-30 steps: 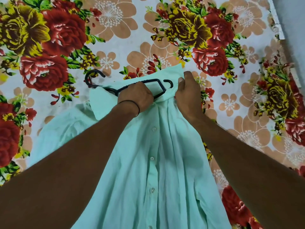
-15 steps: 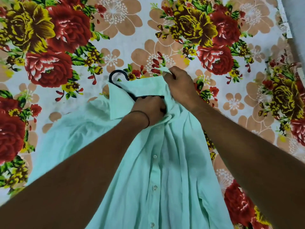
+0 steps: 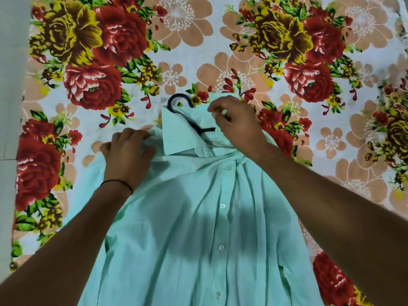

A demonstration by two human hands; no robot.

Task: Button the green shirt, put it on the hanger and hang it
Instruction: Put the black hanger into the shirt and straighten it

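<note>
- While the right hand [image 3: 236,120] pinches the far collar flap [image 3: 223,97] between thumb and fingertips, it seems to be lifting cloth so the hanger can settle under that shoulder.
- The left hand [image 3: 128,151] has its fingers curled into the shirt's other shoulder, probably tugging it over the hanger's end.
- The green shirt [image 3: 198,228] lies front up and looks buttoned at the 4 buttons showing.
- The black hanger [image 3: 180,102] sits inside the neck, with only its hook and a short stretch exposed.
- Everything rests on a floral sheet [image 3: 176,51]; a plain grey strip [image 3: 11,85] borders its left.
</note>
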